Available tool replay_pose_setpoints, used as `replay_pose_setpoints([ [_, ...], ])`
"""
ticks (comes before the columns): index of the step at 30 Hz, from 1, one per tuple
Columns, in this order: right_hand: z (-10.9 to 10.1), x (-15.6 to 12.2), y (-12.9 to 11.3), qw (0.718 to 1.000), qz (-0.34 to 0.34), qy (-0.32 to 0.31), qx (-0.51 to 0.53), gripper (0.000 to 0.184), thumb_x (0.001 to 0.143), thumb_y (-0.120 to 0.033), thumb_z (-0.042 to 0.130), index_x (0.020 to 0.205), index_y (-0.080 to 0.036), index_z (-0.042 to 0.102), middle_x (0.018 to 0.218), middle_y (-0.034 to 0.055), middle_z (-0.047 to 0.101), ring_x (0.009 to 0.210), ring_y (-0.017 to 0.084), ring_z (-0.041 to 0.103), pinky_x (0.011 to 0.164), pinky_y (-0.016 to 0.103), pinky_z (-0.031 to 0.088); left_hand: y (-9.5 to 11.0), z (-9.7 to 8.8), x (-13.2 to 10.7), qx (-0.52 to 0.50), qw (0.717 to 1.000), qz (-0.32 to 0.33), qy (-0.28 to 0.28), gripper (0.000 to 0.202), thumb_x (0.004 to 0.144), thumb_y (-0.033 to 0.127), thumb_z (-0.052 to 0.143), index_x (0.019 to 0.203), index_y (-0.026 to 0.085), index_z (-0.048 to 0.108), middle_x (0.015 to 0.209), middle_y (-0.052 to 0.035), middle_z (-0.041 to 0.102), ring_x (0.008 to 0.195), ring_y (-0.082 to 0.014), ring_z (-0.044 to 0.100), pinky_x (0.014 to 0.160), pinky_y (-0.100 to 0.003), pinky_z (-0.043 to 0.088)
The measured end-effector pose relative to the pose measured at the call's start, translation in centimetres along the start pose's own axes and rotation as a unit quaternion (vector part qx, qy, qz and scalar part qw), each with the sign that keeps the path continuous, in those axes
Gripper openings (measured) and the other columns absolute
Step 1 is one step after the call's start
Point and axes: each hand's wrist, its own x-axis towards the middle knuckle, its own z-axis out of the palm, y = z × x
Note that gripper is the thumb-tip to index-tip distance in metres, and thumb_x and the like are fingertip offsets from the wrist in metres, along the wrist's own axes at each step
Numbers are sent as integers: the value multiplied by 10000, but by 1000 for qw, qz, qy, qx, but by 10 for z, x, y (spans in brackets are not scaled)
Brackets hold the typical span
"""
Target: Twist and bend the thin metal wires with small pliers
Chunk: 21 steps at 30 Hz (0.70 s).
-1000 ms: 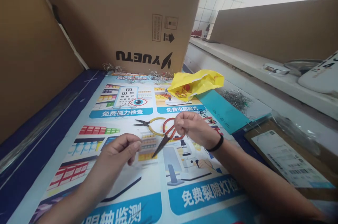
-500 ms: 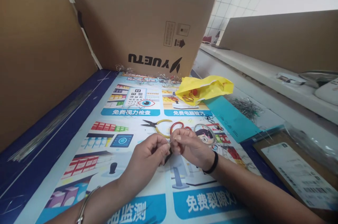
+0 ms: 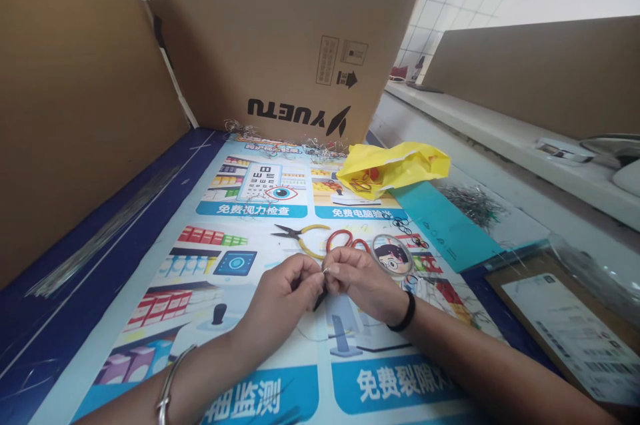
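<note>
My left hand [image 3: 299,285] and my right hand [image 3: 354,278] meet over the printed sheet, fingertips almost touching. Both are closed in a pinch on a thin wire [image 3: 325,271], of which only a tiny pale bit shows between the fingers. Just beyond the fingers lie pliers with yellow handles [image 3: 311,230] and their dark jaws apart. Beside them are red-handled scissors [image 3: 339,238]; a dark tip shows below my fingers, the rest being hidden by my hands. A grey ring-shaped coil [image 3: 375,253] rests past my right hand.
A yellow bag [image 3: 400,161] with red items lies farther back, near small black rings [image 3: 417,238]. Bundled wires [image 3: 107,231] lie left; tangled wire [image 3: 473,205] sits right, behind a teal card [image 3: 445,228]. A cardboard panel [image 3: 280,38] stands behind. A labelled package [image 3: 575,331] is at right.
The view has shifted slightly, so everything sits a little farther right. My right fingers have closed in more tightly beside the left ones at the wire.
</note>
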Motion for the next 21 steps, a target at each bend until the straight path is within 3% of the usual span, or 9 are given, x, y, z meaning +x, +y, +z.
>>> replay_pose_setpoints([
  [9,-3,2,6,1000,-1,15,-22,185,742,-321,641,719,-150,574,543,-31,527,493,66,450,497,207,313,-3,1,1,-43,999,-24,-16,145,801,274,484,781,149,555,635,7,553,521,-68,459,519,-207,386],
  [14,-8,3,4,993,-47,44,-96,161,775,-308,609,731,-157,572,578,-27,534,525,67,445,517,213,314,1,-16,6,-55,997,-52,18,148,767,300,554,751,153,537,624,27,536,440,-44,411,429,-183,337],
  [21,-11,2,8,981,-56,50,-177,177,775,-338,602,740,-165,580,600,-29,514,556,79,438,543,222,341,-15,-47,23,-277,960,-42,-32,137,763,264,581,744,161,492,492,72,399,375,-17,259,378,-170,169],
])
